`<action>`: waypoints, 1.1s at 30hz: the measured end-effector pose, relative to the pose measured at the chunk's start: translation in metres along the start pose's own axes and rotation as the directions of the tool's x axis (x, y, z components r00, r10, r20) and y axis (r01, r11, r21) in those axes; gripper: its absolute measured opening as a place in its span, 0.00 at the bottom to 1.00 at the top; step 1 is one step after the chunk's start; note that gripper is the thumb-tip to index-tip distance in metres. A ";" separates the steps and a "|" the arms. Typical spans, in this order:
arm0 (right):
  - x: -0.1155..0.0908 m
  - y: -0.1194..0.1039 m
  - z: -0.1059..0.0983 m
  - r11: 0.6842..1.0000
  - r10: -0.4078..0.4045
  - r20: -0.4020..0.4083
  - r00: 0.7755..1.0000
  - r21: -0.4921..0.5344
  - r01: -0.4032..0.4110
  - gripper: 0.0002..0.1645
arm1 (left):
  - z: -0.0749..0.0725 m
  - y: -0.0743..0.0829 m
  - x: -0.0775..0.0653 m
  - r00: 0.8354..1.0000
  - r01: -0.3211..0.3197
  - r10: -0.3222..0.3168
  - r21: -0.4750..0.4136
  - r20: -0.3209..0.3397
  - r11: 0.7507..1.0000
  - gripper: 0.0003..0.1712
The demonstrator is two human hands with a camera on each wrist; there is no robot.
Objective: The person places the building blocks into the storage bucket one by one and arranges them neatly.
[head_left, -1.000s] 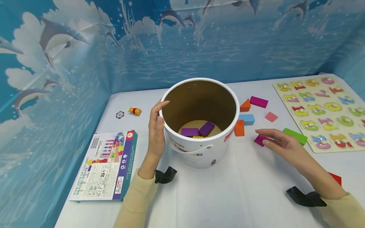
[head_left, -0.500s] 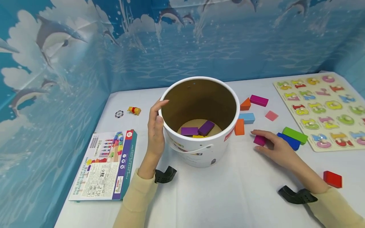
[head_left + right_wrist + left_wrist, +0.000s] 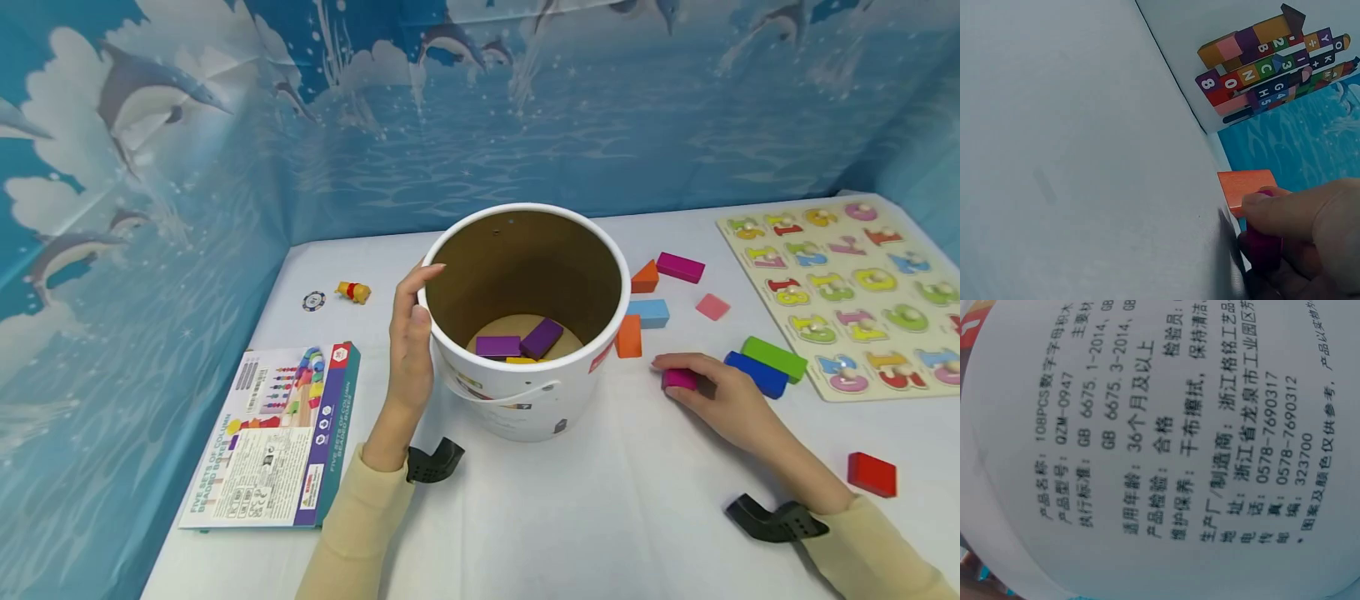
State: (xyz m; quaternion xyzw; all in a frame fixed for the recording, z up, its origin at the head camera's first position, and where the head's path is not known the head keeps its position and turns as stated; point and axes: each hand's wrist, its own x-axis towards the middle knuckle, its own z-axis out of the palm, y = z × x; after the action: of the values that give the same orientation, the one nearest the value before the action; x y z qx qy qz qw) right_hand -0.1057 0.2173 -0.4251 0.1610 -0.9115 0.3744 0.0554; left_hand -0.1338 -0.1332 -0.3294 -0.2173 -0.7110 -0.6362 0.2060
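Observation:
In the head view a white bucket stands upright in the middle, with a purple block, a darker purple block and part of a yellow block inside. My left hand rests against its left side, one fingertip reaching over the rim. To the right of the bucket my right hand pinches a magenta block between thumb and fingers, at the tabletop. The right wrist view shows my thumb against this magenta block; printed bucket wall fills the left wrist view.
Near the right hand lie blue, green and red blocks. Orange, light blue and more blocks sit beside the bucket. A number puzzle board is far right; a boxed toy lies left.
My right hand has moved left and slightly toward me, and the magenta block has shifted with it. The blue block has come into view behind it. My left hand stays on the bucket.

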 end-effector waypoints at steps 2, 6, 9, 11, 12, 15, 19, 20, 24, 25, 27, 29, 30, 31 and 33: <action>0.000 -0.002 0.000 0.999 0.014 0.013 1.000 0.034 -0.015 0.23 | 0.000 0.000 0.000 1.000 0.002 -0.002 0.000 0.003 1.000 0.39; 0.001 -0.008 -0.004 0.990 0.060 0.048 0.997 0.125 -0.066 0.22 | 0.001 0.000 0.001 1.000 0.001 -0.001 -0.007 0.005 1.000 0.39; 0.003 -0.020 -0.009 0.974 0.108 0.068 0.992 0.193 -0.119 0.22 | 0.001 0.000 0.001 1.000 -0.004 0.004 -0.005 0.008 1.000 0.39; 0.006 -0.033 -0.015 0.958 0.134 0.072 0.988 0.244 -0.148 0.23 | 0.001 0.000 0.001 1.000 -0.006 0.006 -0.004 0.009 1.000 0.39; 0.008 -0.040 -0.018 0.949 0.151 0.072 0.986 0.270 -0.165 0.23 | 0.001 0.000 0.001 1.000 -0.007 0.007 -0.002 0.008 1.000 0.39; 0.017 -0.062 -0.030 0.905 0.165 0.064 0.984 0.387 -0.177 0.22 | 0.001 0.000 0.001 1.000 -0.002 0.002 0.002 0.005 1.000 0.39; 0.034 -0.084 -0.048 0.740 0.087 0.029 0.996 0.668 -0.084 0.21 | 0.000 0.001 0.001 1.000 -0.002 0.002 0.011 0.004 1.000 0.39; 0.039 -0.089 -0.052 0.664 0.045 0.017 0.999 0.746 -0.043 0.21 | 0.000 0.000 0.001 1.000 -0.003 0.003 0.011 0.004 1.000 0.39; 0.059 -0.110 -0.068 0.365 -0.087 -0.023 0.996 0.929 0.054 0.20 | 0.001 0.001 0.001 1.000 -0.010 0.010 0.011 0.005 1.000 0.39; 0.064 -0.116 -0.070 0.314 -0.119 -0.029 0.993 0.947 0.065 0.20 | 0.001 0.001 0.001 1.000 -0.010 0.010 0.012 0.005 1.000 0.39; 0.073 -0.132 -0.074 0.321 -0.147 -0.018 0.989 0.945 0.065 0.20 | 0.001 0.001 0.000 1.000 -0.011 0.011 0.016 0.006 1.000 0.39; 0.081 -0.148 -0.074 0.383 -0.172 0.012 0.985 0.922 0.055 0.19 | 0.001 0.000 0.000 1.000 -0.011 0.011 0.017 0.006 1.000 0.39; 0.085 -0.156 -0.074 0.423 -0.182 0.028 0.983 0.904 0.052 0.19 | 0.001 0.000 0.000 1.000 -0.013 0.013 0.017 0.006 1.000 0.39; 0.088 -0.162 -0.072 0.450 -0.202 0.048 0.978 0.892 0.049 0.19 | 0.001 0.000 0.000 1.000 -0.015 0.015 0.017 0.006 1.000 0.39; 0.096 -0.174 -0.070 0.513 -0.232 0.084 0.969 0.857 0.049 0.18 | 0.001 0.000 0.000 1.000 -0.019 0.019 0.017 0.007 1.000 0.39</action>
State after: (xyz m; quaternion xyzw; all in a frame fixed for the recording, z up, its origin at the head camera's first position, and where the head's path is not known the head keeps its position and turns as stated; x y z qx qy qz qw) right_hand -0.1387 0.1261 -0.2378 0.2753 -0.5982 0.7477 -0.0857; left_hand -0.1338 -0.1325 -0.3294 -0.2245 -0.7152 -0.6272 0.2114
